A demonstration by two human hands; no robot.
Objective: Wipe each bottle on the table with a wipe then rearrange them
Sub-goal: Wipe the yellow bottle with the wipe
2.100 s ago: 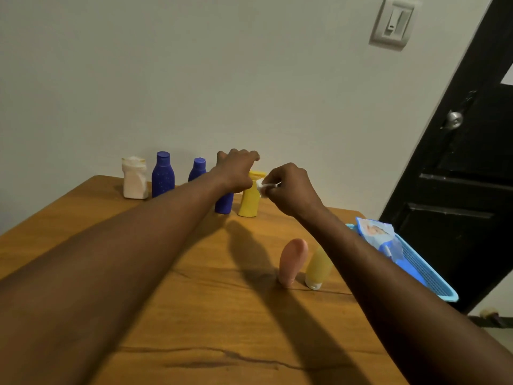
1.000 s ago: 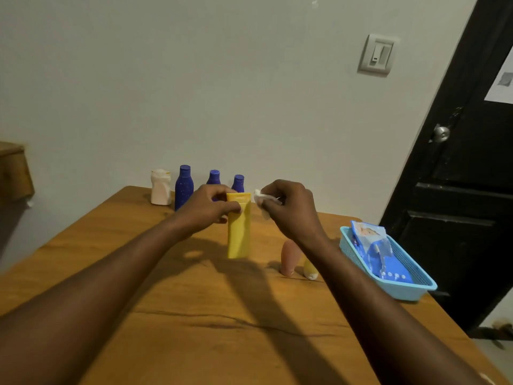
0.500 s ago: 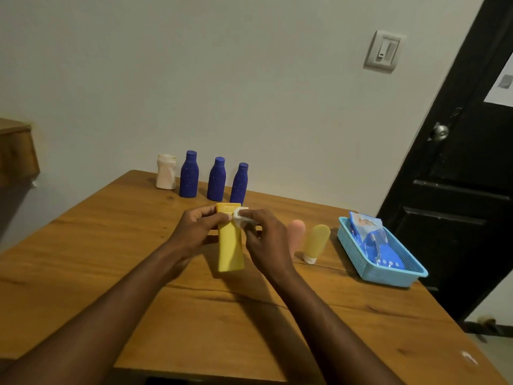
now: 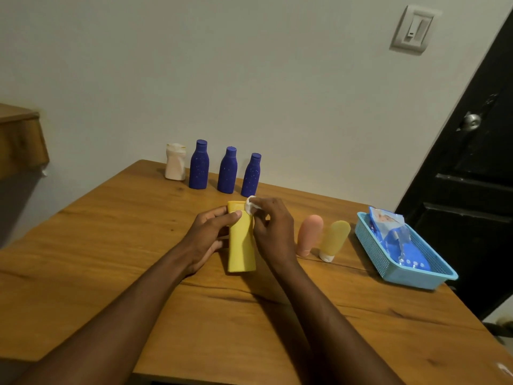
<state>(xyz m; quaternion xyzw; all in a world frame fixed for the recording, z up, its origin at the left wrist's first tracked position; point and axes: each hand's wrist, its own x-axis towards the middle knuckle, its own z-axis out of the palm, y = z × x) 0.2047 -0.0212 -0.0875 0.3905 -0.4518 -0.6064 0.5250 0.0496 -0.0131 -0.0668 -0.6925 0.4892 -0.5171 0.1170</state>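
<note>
We've pulled the yellow bottle [image 4: 241,247] off the tabletop's [image 4: 111,245] far edge; our left hand [image 4: 208,237] grips it, our right hand [image 4: 273,232] pinches the wipe [image 4: 250,209] to its top; wiping starts

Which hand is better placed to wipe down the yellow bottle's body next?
Right. The right hand pinches the wipe against the yellow bottle near its top; the left hand grips the bottle.

The right hand [image 4: 273,232] is hiding most of the wipe [image 4: 250,208]; the left hand [image 4: 206,240] is covering the yellow bottle [image 4: 241,245]'s left side.
</note>
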